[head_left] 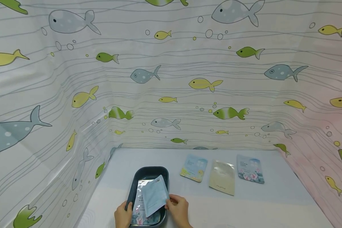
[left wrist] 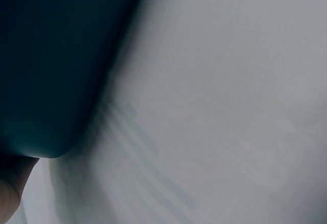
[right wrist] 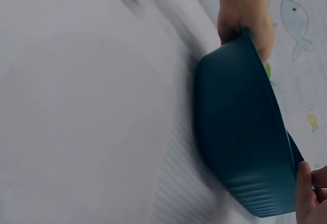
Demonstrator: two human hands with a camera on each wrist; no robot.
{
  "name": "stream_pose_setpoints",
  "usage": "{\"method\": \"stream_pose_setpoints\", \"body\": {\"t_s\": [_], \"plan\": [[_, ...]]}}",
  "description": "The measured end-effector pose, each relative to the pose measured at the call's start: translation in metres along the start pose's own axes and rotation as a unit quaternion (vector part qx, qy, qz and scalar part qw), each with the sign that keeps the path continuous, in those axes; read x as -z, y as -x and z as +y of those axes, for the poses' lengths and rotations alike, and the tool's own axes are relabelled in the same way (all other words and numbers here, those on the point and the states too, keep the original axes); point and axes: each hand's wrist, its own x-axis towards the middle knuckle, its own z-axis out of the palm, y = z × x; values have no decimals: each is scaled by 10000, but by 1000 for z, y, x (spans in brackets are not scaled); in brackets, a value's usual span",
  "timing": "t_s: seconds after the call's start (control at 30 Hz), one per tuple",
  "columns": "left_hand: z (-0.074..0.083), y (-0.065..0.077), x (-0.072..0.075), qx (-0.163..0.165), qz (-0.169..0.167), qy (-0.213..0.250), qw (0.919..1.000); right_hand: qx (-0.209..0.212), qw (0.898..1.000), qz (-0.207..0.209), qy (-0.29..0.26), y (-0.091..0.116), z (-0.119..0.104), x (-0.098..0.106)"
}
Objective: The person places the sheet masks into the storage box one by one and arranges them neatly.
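Observation:
A dark teal plastic tub [head_left: 152,173] stands on the white table, with a silvery floral sheet mask packet [head_left: 138,209] lying in it. Across that packet, tilted, is a plain pale blue packet [head_left: 155,196]. My left hand [head_left: 123,216] grips the tub's left rim; in the left wrist view only a bit of hand [left wrist: 9,191] shows below the tub [left wrist: 46,70]. With thumb and fingers my right hand [head_left: 179,209] pinches the pale blue packet's right edge. The right wrist view shows those fingers [right wrist: 309,193] by the tub's rim [right wrist: 245,116].
To the right on the table [head_left: 273,202] lie a blue and yellow packet [head_left: 193,167], a gold packet [head_left: 222,177] and a blue-grey floral packet [head_left: 250,168], apart from one another. A fish-printed curtain [head_left: 182,66] encloses the table's back and sides.

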Motion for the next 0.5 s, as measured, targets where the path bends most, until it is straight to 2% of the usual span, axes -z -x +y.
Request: {"method": "stream_pose_setpoints", "body": {"t_s": [0.27, 0.33, 0.5], "plan": [[1, 0, -2, -265, 243, -144, 9993, 421, 9978, -395, 333, 12, -32, -2], [1, 0, -2, -267, 264, -170, 9992, 519, 9969, -508, 305, 12, -30, -1], [0, -1, -1, -264, 338, -180, 9989, 697, 9915, -922, 601, 4, -7, 2]]}}
